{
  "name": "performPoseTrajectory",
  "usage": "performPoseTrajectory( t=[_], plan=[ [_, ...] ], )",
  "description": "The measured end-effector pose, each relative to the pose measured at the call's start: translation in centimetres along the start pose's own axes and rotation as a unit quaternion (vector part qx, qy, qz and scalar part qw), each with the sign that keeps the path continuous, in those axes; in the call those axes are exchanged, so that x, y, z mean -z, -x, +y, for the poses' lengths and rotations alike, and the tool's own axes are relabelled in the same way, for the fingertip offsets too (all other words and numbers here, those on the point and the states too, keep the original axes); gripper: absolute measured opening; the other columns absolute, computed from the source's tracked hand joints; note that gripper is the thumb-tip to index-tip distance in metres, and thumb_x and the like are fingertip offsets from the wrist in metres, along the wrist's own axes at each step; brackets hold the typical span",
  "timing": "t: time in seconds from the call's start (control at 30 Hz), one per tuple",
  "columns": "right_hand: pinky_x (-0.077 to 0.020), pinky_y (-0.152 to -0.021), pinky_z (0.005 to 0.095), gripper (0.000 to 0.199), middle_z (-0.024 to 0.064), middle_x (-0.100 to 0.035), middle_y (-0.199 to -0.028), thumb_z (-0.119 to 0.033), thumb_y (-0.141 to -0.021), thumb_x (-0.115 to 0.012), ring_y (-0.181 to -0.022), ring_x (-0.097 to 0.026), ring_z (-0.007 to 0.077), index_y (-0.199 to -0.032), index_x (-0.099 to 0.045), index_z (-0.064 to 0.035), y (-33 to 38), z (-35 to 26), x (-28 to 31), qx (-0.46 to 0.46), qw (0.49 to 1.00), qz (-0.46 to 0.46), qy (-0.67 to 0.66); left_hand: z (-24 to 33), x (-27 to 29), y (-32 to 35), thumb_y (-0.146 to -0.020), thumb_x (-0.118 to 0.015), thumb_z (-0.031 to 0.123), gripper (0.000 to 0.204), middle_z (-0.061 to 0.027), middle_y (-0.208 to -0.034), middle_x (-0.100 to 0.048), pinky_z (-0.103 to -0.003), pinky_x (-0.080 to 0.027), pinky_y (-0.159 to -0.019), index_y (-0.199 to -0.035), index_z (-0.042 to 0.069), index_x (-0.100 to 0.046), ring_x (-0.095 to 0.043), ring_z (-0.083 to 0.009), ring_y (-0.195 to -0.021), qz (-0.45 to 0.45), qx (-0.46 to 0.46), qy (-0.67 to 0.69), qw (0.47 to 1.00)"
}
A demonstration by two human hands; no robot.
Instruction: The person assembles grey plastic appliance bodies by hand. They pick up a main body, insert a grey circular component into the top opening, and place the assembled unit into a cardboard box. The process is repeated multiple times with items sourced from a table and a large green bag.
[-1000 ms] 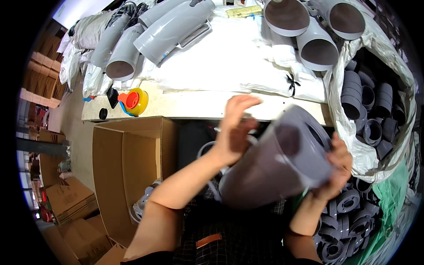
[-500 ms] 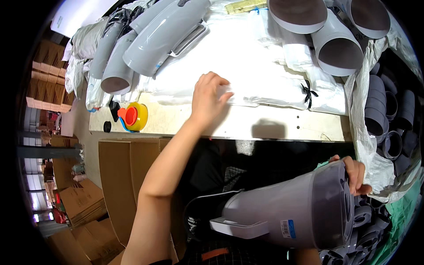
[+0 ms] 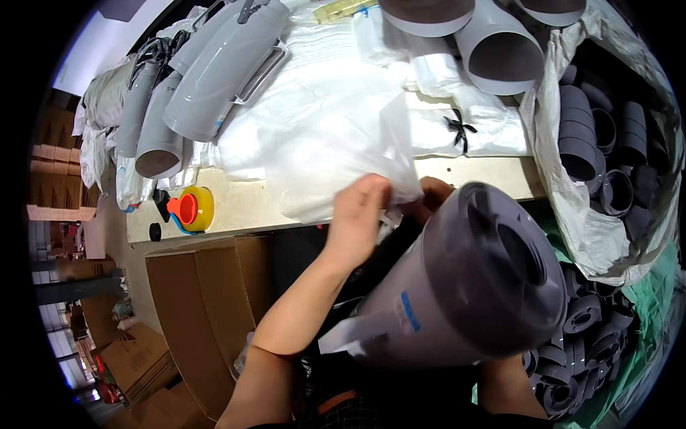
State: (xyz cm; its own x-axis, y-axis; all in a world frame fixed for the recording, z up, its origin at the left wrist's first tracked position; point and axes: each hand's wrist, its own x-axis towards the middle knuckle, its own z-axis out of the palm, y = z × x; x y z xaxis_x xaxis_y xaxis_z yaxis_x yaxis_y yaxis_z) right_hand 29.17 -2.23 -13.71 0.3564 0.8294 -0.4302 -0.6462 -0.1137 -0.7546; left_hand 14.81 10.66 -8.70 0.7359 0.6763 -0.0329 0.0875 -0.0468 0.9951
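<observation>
A clear plastic bag (image 3: 343, 154) is lifted off the stack of white bags, its mouth bunched at the table's front edge. My left hand (image 3: 361, 214) is closed on that edge, fingers curled and thumb pressed in. My right hand (image 3: 434, 193) meets the bag from the other side; its fingers look closed on the plastic, though the jug partly hides them. A large grey plastic jug (image 3: 400, 307) with a darker, recessed end lies tilted across my right forearm, dark end toward the upper right. It has a pale handle (image 3: 354, 336) and a blue label.
Several grey jug bodies (image 3: 214, 79) lie at the left of the table (image 3: 250, 207), with more grey tubes (image 3: 500, 53) at the far right. A yellow tape roll (image 3: 202, 207) sits by the left corner. Sacks of grey parts (image 3: 579, 143) stand right; a cardboard box (image 3: 193, 314) is below left.
My left hand has come down toward me, drawing up a plastic bag from the stack. My right hand has moved from the jug's end to the bag, and the jug has swung more upright.
</observation>
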Motion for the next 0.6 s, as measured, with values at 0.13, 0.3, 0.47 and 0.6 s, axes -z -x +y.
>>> performPoseTrajectory(
  t=[0.13,0.3,0.47,0.6],
  plan=[
    [-0.0540,-0.093,0.0352,0.039,0.0155,-0.065,-0.121,-0.020,-0.094,-0.076,-0.109,-0.066,0.0226,-0.121,-0.057,0.0009,2.3,-0.3,1.8,0.118,0.972,0.136,0.154,4.0,-0.1,0.6,-0.106,-0.053,0.020,0.030,-0.0146,-0.093,-0.075,-0.032,-0.056,-0.087,-0.092,-0.003,-0.065,-0.072,-0.0190,-0.093,0.014,0.019,0.122,0.992],
    [-0.0531,-0.094,0.0361,0.041,0.0156,-0.064,-0.122,-0.022,-0.094,-0.076,-0.109,-0.065,0.0233,-0.122,-0.056,0.0006,3.5,2.0,1.8,0.159,0.955,0.150,0.200,1.3,-1.3,2.7,-0.103,-0.059,0.009,0.018,-0.0048,-0.091,-0.071,-0.024,-0.047,-0.071,-0.104,-0.005,-0.071,-0.060,-0.0083,-0.080,0.004,0.095,0.106,0.990],
    [-0.0522,-0.095,0.0370,0.044,0.0158,-0.063,-0.123,-0.024,-0.093,-0.076,-0.110,-0.064,0.0240,-0.124,-0.056,0.0004,4.7,2.8,3.2,0.172,0.946,0.180,0.208,2.3,-2.3,2.8,-0.104,-0.060,0.015,0.024,-0.0108,-0.100,-0.073,-0.029,-0.053,-0.085,-0.108,-0.008,-0.067,-0.067,-0.0134,-0.091,-0.005,0.034,0.198,0.980],
    [-0.0515,-0.096,0.0378,0.047,0.0159,-0.063,-0.124,-0.026,-0.093,-0.077,-0.110,-0.064,0.0245,-0.125,-0.055,0.0002,4.2,2.3,4.3,0.179,0.939,0.197,0.217,3.8,-1.4,2.8,-0.105,-0.055,0.008,0.018,-0.0175,-0.105,-0.073,-0.036,-0.057,-0.089,-0.106,-0.007,-0.065,-0.070,-0.0238,-0.097,0.000,-0.084,0.289,0.954]
  ],
)
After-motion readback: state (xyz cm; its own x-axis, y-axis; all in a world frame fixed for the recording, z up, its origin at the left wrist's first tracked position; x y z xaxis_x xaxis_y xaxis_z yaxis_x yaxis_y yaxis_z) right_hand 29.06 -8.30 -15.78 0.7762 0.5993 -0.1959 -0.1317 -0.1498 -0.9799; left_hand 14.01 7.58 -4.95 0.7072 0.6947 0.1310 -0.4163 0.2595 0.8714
